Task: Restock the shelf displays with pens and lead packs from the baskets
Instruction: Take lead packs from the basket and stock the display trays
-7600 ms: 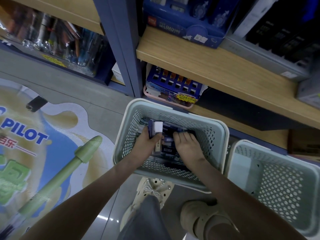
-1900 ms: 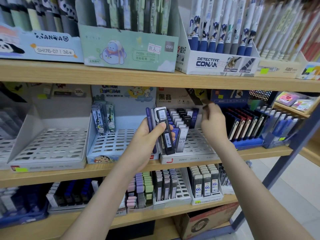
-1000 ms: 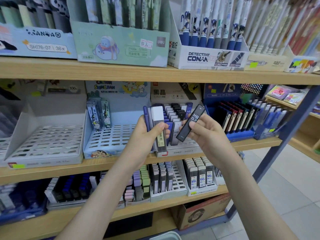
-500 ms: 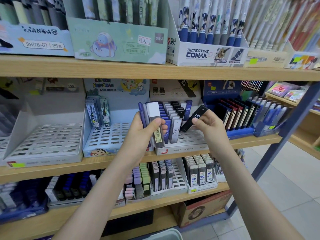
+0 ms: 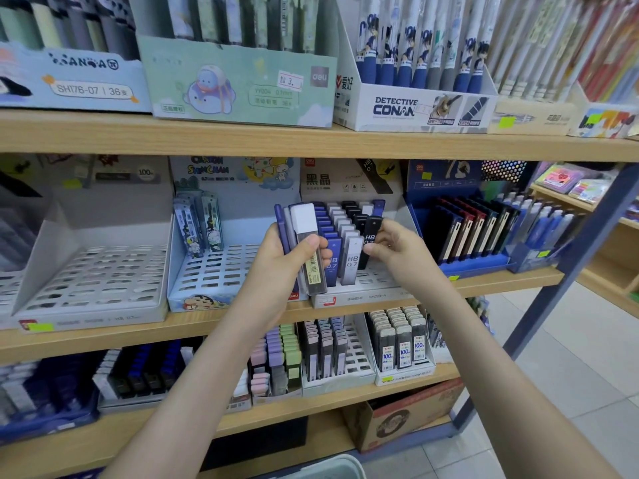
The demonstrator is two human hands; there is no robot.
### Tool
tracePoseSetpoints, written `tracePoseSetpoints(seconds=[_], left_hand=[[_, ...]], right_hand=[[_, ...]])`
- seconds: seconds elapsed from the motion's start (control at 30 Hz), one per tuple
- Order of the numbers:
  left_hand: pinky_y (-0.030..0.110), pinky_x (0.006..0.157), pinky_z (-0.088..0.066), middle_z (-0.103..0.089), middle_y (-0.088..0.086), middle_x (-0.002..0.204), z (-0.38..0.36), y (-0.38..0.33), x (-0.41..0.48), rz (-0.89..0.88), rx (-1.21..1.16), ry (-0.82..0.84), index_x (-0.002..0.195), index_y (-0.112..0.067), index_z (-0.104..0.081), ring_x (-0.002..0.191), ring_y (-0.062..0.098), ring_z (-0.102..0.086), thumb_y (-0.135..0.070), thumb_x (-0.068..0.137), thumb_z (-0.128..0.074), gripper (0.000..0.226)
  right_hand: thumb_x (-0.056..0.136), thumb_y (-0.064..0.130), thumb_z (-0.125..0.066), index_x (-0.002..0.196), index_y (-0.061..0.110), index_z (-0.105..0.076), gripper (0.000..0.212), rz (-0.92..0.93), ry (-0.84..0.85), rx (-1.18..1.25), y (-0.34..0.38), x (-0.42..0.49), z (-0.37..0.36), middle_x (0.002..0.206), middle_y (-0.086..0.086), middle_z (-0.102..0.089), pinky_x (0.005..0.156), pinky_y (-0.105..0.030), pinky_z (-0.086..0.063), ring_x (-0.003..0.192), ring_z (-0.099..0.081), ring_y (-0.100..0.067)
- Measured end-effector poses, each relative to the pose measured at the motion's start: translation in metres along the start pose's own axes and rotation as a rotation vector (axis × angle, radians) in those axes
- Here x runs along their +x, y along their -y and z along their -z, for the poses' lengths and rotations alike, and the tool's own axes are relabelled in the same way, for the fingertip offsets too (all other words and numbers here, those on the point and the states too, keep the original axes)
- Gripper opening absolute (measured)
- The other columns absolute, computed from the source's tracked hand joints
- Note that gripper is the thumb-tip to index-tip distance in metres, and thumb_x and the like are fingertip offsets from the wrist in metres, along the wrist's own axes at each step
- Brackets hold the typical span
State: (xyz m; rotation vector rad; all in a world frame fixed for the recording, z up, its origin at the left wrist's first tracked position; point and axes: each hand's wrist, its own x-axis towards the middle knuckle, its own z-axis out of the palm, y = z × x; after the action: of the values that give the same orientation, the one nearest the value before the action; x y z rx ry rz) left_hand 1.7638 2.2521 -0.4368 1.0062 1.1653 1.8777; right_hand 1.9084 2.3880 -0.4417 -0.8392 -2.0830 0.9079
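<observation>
Left hand (image 5: pixel 273 271): you grip a bundle of lead packs (image 5: pixel 306 243) upright, before the display tray (image 5: pixel 366 297)
Right hand (image 5: pixel 397 254): you pinch one black pack (image 5: pixel 370 233) over the tray's rows, beside the bundle

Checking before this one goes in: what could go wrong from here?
The right hand pinches the black HB pack beside a crowded row; it could knock the standing packs or miss its slot. The left hand holds a fanned stack of packs in one grip, so an outer one might slip out.
</observation>
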Motion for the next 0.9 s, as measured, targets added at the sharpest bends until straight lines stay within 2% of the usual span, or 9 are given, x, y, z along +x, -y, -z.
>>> tracePoseSetpoints(seconds=[0.07, 0.13, 0.23, 0.33, 0.57, 0.8, 0.9], left_hand=[[0.024, 0.069, -0.058, -0.070, 0.002, 0.089, 0.000, 0.000, 0.000, 0.010, 0.009, 0.000, 0.105, -0.018, -0.054, 0.076, 0.009, -0.070, -0.008, 0.096, -0.053, 0.013], [0.024, 0.069, -0.058, -0.070, 0.001, 0.087, -0.001, 0.000, -0.001, 0.014, 0.009, 0.003, 0.103, -0.018, -0.055, 0.075, 0.009, -0.069, -0.008, 0.096, -0.053, 0.013], [0.024, 0.069, -0.058, -0.070, 0.001, 0.086, -0.001, -0.001, -0.001, 0.009, 0.008, 0.013, 0.102, -0.018, -0.054, 0.074, 0.009, -0.069, -0.008, 0.096, -0.053, 0.012], [0.023, 0.067, -0.057, -0.069, 0.001, 0.084, 0.001, -0.001, -0.002, 0.011, 0.000, 0.019, 0.103, -0.016, -0.054, 0.073, 0.009, -0.069, -0.006, 0.097, -0.052, 0.012], [0.025, 0.067, -0.057, -0.070, -0.002, 0.079, 0.000, 0.000, -0.002, 0.031, -0.006, 0.029, 0.103, -0.015, -0.054, 0.073, 0.011, -0.068, -0.007, 0.096, -0.053, 0.011], [0.025, 0.067, -0.057, -0.070, -0.001, 0.082, -0.002, 0.001, -0.007, 0.032, 0.007, 0.032, 0.104, -0.016, -0.054, 0.074, 0.011, -0.068, -0.008, 0.095, -0.054, 0.012], [0.025, 0.068, -0.057, -0.070, -0.001, 0.081, 0.000, 0.000, -0.008, 0.030, 0.013, 0.026, 0.102, -0.017, -0.054, 0.073, 0.011, -0.068, -0.007, 0.096, -0.054, 0.012]], right_hand=[[0.089, 0.002, -0.060, 0.112, 0.028, -0.044, 0.039, 0.057, -0.012, -0.025, 0.002, -0.003, -0.006, 0.083, 0.003, -0.054, 0.079, -0.032, -0.047, 0.081, -0.057, -0.017], [0.088, -0.001, -0.059, 0.118, 0.037, -0.037, 0.053, 0.113, -0.042, -0.049, 0.001, -0.007, -0.011, 0.086, 0.005, -0.049, 0.076, -0.033, -0.049, 0.080, -0.058, -0.021], [0.089, 0.000, -0.056, 0.128, 0.034, -0.043, 0.053, 0.184, -0.078, -0.168, -0.007, -0.010, -0.012, 0.093, 0.008, -0.052, 0.077, -0.026, -0.046, 0.085, -0.055, -0.013], [0.092, -0.003, -0.050, 0.135, 0.024, -0.047, 0.051, 0.299, -0.120, -0.285, -0.012, -0.010, -0.010, 0.108, 0.012, -0.048, 0.083, -0.017, -0.034, 0.100, -0.044, -0.005], [0.091, -0.009, -0.042, 0.136, 0.021, -0.048, 0.054, 0.278, -0.172, -0.420, -0.012, -0.013, -0.004, 0.108, 0.009, -0.043, 0.085, -0.017, -0.023, 0.101, -0.031, -0.008], [0.090, -0.010, -0.040, 0.142, 0.023, -0.040, 0.062, 0.236, -0.063, -0.434, -0.008, -0.014, -0.002, 0.136, -0.001, -0.044, 0.093, -0.015, -0.019, 0.111, -0.028, -0.009], [0.090, -0.010, -0.041, 0.143, 0.022, -0.040, 0.061, 0.238, -0.112, -0.410, 0.000, -0.018, -0.001, 0.138, -0.002, -0.043, 0.100, -0.020, -0.020, 0.119, -0.029, -0.014]])
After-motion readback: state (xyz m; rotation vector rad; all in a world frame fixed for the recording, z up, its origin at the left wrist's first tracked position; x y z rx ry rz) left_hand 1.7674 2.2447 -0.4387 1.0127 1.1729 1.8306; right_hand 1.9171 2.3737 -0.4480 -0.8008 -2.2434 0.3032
